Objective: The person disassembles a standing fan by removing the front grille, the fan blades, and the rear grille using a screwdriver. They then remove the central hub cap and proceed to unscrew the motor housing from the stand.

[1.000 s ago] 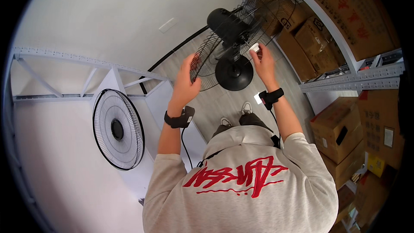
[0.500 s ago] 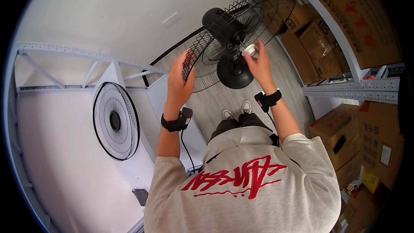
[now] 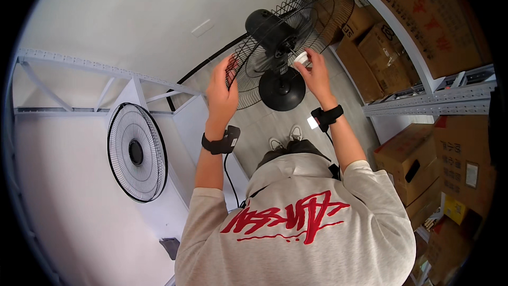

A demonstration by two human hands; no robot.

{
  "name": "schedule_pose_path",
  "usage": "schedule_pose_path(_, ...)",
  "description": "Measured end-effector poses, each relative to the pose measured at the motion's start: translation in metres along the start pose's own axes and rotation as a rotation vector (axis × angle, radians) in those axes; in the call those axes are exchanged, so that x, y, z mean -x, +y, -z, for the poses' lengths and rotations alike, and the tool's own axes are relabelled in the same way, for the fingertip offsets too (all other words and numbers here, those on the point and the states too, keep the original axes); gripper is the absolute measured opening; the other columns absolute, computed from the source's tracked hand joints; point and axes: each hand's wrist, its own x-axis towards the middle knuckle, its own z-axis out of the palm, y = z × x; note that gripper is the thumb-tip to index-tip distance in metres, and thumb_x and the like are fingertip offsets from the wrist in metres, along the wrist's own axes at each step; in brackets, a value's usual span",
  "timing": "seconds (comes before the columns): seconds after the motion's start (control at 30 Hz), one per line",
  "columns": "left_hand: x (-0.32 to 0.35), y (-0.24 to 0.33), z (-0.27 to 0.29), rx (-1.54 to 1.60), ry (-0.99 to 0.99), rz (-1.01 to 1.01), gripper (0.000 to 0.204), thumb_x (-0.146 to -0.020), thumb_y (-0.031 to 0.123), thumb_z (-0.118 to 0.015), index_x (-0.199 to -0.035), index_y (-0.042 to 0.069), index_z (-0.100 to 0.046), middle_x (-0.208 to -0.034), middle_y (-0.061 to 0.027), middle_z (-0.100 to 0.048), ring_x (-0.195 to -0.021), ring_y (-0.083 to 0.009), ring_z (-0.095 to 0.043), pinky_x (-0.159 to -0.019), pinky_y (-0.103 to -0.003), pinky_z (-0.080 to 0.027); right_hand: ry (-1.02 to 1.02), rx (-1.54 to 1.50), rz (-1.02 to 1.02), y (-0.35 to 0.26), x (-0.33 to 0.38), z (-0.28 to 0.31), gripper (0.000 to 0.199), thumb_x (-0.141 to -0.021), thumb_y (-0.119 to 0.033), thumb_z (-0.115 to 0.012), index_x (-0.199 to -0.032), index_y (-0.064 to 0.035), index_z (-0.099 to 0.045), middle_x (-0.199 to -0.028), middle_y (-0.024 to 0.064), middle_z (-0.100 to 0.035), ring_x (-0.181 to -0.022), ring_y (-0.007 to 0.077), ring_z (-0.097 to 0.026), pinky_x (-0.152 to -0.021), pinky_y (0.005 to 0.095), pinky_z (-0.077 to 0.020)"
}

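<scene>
A black fan stands in front of me, with its motor housing [image 3: 267, 26], its rear wire grille [image 3: 244, 87] and its round base [image 3: 282, 90] in view. My left hand [image 3: 221, 95] is closed around the grille's left rim. Between the thumb and fingers of my right hand [image 3: 319, 79] is a white round plastic nut [image 3: 301, 59], close to the thin metal shaft [image 3: 291, 51] at the grille's centre. Whether the nut touches the shaft I cannot tell. No blades show on the shaft.
A separate front grille [image 3: 136, 152] with a black hub lies on the white shelf surface [image 3: 69, 180] at left. Shelving [image 3: 428, 107] with cardboard boxes [image 3: 405, 161] runs along the right. A white wall [image 3: 137, 16] rises behind the fan.
The whole view has shifted slightly, so the fan sits a little further left. In my right fingers the white nut has tilted a little. My left hand keeps its hold on the grille.
</scene>
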Motion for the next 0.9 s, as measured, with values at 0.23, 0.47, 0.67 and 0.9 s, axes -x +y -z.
schedule_pose_path(0.23,0.008,0.001,0.003,0.073,-0.057,0.061,0.050,-0.088,-0.015,-0.044,-0.136,-0.003,-0.046,-0.129,-0.0167,-0.057,-0.120,-0.0239,-0.059,-0.102,-0.033,-0.045,0.196,0.038,0.160,-0.015,0.010,-0.007,0.046,-0.090,-0.021,-0.070,-0.128,-0.0012,-0.052,-0.112,0.0211,-0.064,-0.094,0.0265,-0.067,-0.078,0.0353,-0.0554)
schedule_pose_path(0.47,0.007,0.003,0.004,0.069,-0.057,0.032,0.054,-0.085,-0.016,-0.042,-0.138,-0.003,-0.045,-0.133,-0.0177,-0.055,-0.121,-0.0250,-0.058,-0.104,-0.035,-0.045,-0.005,-0.064,-0.244,0.000,0.005,0.001,0.047,-0.086,-0.014,-0.073,-0.127,-0.0013,-0.052,-0.110,0.0169,-0.060,-0.101,0.0266,-0.064,-0.074,0.0346,-0.0588)
schedule_pose_path(0.67,0.009,-0.003,0.003,0.135,-0.028,0.086,0.055,-0.086,-0.017,-0.040,-0.138,-0.003,-0.045,-0.135,-0.0176,-0.053,-0.124,-0.0250,-0.057,-0.106,-0.035,-0.043,0.016,0.121,0.146,-0.018,0.012,0.008,0.046,-0.089,-0.019,-0.070,-0.128,-0.0022,-0.051,-0.116,0.0199,-0.062,-0.099,0.0282,-0.065,-0.073,0.0356,-0.0565)
schedule_pose_path(0.9,0.009,0.002,-0.006,0.114,0.094,0.061,0.063,-0.075,-0.017,-0.042,-0.133,0.005,-0.053,-0.113,-0.0099,-0.063,-0.076,-0.0156,-0.049,-0.073,-0.025,-0.044,-0.067,0.076,-0.044,-0.005,0.007,0.013,0.046,-0.089,-0.015,-0.070,-0.129,-0.0025,-0.051,-0.111,0.0171,-0.060,-0.096,0.0276,-0.065,-0.076,0.0357,-0.0572)
